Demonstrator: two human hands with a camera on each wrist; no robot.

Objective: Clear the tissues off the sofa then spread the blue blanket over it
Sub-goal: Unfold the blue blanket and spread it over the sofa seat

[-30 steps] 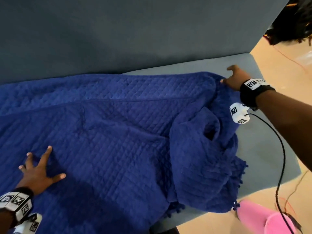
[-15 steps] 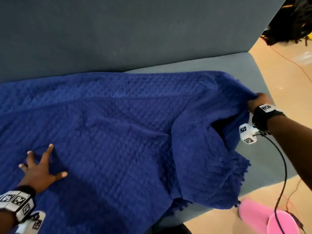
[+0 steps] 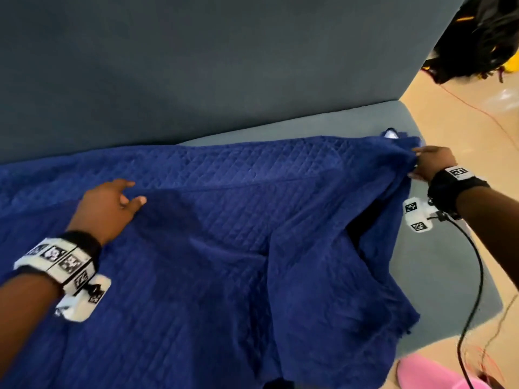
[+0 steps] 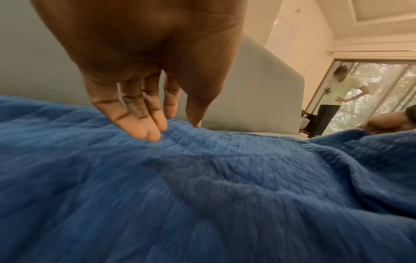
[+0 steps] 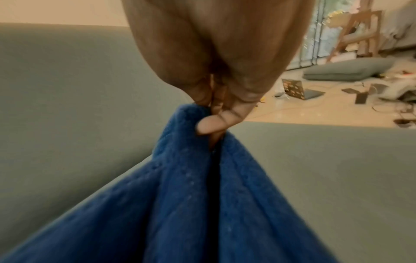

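Observation:
The quilted blue blanket (image 3: 224, 248) covers most of the grey sofa seat (image 3: 438, 265), bunched and folded on its right side. My right hand (image 3: 429, 164) pinches a gathered fold of the blanket (image 5: 191, 169) near the seat's far right end and holds it lifted off the cushion (image 5: 326, 169). My left hand (image 3: 112, 203) hovers over the blanket's middle left with straight relaxed fingers (image 4: 144, 128), their tips just above or brushing the cloth (image 4: 202, 195). No tissues are in view.
The sofa backrest (image 3: 196, 66) rises behind the blanket. A pink slipper (image 3: 432, 374) lies on the floor by the seat's front right corner. A black cable (image 3: 474, 290) hangs from my right wrist. A person (image 4: 333, 101) stands by a window; a laptop (image 5: 297, 91) sits on the floor.
My right hand has pulled the gathered blanket edge up and toward the far right end. My left hand has lifted off the blanket and moved forward and to the right.

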